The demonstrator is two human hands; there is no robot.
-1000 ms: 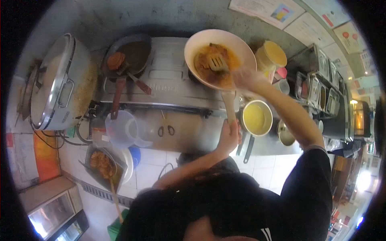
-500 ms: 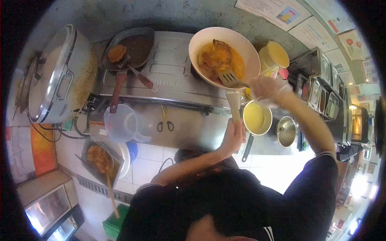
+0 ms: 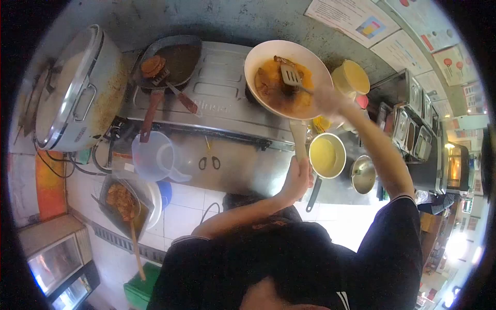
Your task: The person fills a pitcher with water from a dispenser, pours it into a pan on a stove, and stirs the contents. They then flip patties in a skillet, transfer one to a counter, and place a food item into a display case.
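My left hand (image 3: 297,179) is closed around the pale handle of a white frying pan (image 3: 252,57) on the stove. In the pan, browned pieces of food (image 3: 268,85) lie in an orange-yellow liquid that looks like egg. My right hand (image 3: 336,106), in a clear glove and blurred by motion, grips a slotted spatula (image 3: 292,76). The spatula's head is over the upper middle of the pan, on or just above the food. Beside the left hand stands a saucepan of yellow liquid (image 3: 324,155). Behind the right hand is a yellow tub (image 3: 351,77).
A dark square pan (image 3: 188,49) with a browned patty and a fork-like turner stands left on the stove (image 3: 222,77). Farther left is a large lidded cooker (image 3: 106,85). A clear plastic jug (image 3: 154,157) sits at the front edge. A steel bowl (image 3: 363,175) lies to the right.
The spatula has moved from the pan's lower right up to its upper middle. My right hand has shifted slightly with it; my left hand still holds the pan handle.
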